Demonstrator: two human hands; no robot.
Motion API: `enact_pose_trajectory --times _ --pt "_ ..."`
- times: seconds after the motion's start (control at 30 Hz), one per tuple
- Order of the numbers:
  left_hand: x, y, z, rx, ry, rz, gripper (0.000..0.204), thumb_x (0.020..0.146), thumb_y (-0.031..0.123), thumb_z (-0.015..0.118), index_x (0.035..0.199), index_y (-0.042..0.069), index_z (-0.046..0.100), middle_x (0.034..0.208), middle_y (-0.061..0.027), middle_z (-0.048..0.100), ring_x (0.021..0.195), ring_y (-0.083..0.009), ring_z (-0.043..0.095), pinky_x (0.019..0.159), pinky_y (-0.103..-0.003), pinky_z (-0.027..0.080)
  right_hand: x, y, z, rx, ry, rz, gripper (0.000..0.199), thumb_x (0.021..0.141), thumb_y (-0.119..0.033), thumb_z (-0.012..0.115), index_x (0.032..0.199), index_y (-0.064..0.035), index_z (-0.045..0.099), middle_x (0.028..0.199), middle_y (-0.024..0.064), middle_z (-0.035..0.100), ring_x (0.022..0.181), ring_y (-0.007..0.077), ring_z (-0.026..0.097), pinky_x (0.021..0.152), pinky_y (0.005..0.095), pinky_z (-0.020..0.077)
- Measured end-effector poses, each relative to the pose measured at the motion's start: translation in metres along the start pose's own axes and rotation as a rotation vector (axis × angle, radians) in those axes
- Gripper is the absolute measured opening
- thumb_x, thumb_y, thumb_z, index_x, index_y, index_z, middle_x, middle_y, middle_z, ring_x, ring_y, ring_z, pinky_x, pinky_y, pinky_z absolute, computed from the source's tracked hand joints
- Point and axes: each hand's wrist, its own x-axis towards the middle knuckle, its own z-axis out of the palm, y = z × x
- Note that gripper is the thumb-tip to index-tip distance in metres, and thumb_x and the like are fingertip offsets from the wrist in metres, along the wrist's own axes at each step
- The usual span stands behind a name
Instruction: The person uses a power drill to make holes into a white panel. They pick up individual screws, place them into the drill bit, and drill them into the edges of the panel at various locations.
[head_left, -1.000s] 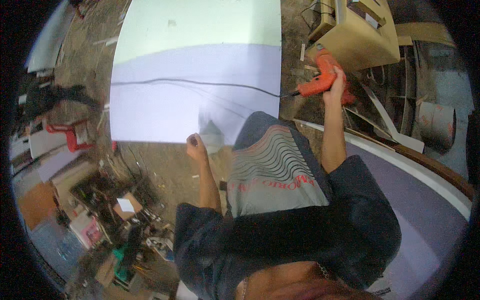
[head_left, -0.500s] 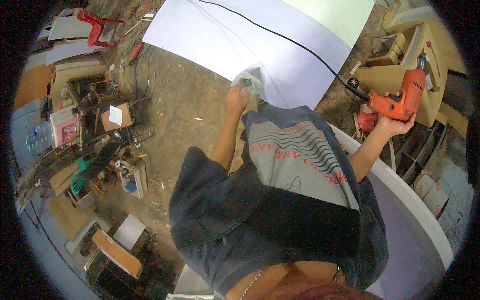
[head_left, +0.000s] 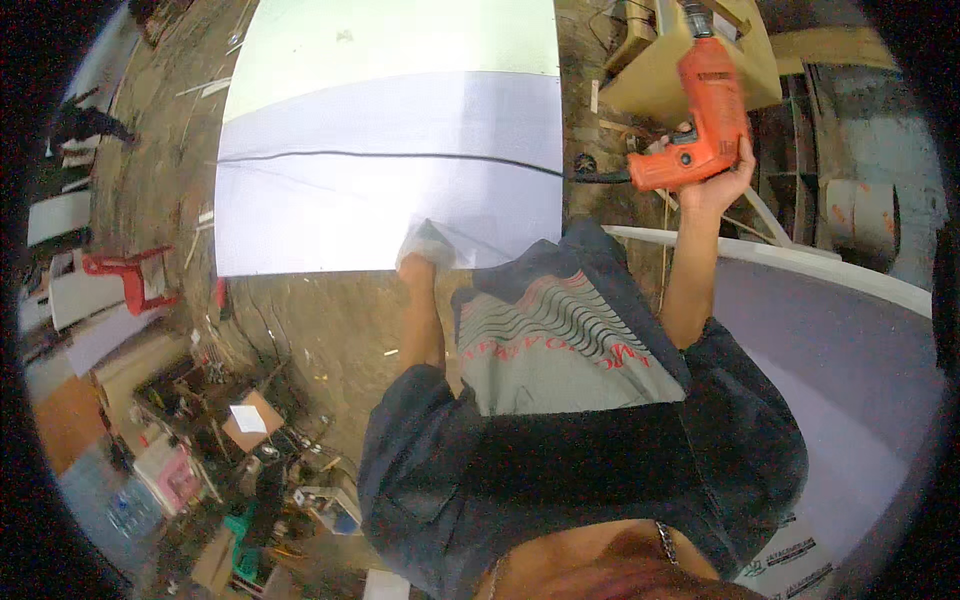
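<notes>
Drill point(head_left: 700, 110) bit beyond top edge

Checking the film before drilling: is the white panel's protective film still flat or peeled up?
Peeled at one spot: the left hand lifts a film corner off the white panel.

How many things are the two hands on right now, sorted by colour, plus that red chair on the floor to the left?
Orange: 1, the power drill held up in the right hand.
White: 1, the large sheet whose near edge the left hand pinches.
Black: 1, the drill's cord across the sheet.
Red: 1, the plastic chair.
Total: 4.
</notes>
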Motion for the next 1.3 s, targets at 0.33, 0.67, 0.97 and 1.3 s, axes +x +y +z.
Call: enact_pose_trajectory --times 0.33,0.67,0.97,1.3 --pt "-0.005 0.019 -0.013 0.048 -0.067 -0.145 0.025 0.08 0.027 0.055 0.09 0.006 0.066 0.088 -0.0141 0.066 0.082 -0.0306 0.064 0.074 -0.04 0.05 0.118 0.086 -0.074 -0.169 0.282 0.194 0.045 0.083 -0.033 0.055 0.119 -0.0063 0.048 0.114 0.0089 0.054 0.101 0.0247 0.054 0.081 0.0433 0.0484" --pt "-0.017 0.033 -0.059 -0.242 0.08 0.03 0.027 0.08 0.027 0.057 0.09 0.003 0.064 0.085 -0.0157 0.064 0.079 -0.034 0.061 0.071 -0.041 0.048 0.178 0.164 -0.146 -0.393 0.532 0.354 0.04 0.081 -0.019 0.063 0.114 -0.002 0.048 0.107 0.0112 0.055 0.091 0.0254 0.059 0.07 0.0402 0.0535" --pt "-0.009 0.033 -0.056 -0.164 -0.041 0.021 0.024 0.074 0.01 0.053 0.095 0.003 0.064 0.09 -0.0184 0.064 0.088 -0.0373 0.06 0.078 -0.042 0.047 0.188 0.198 -0.17 -0.476 0.486 0.432 0.045 0.078 -0.018 0.067 0.116 -0.0022 0.048 0.109 0.0095 0.055 0.097 0.0219 0.055 0.081 0.0363 0.0487" --pt "-0.012 0.009 -0.041 -0.054 -0.13 -0.013 0.039 0.071 0.01 0.05 0.106 -0.003 0.06 0.098 -0.0217 0.064 0.094 -0.04 0.059 0.085 -0.042 0.047 0.202 0.225 -0.172 -0.551 0.53 0.322 0.035 0.082 -0.017 0.063 0.111 -0.0013 0.051 0.1 0.0108 0.058 0.073 0.0218 0.062 0.061 0.0351 0.0532"
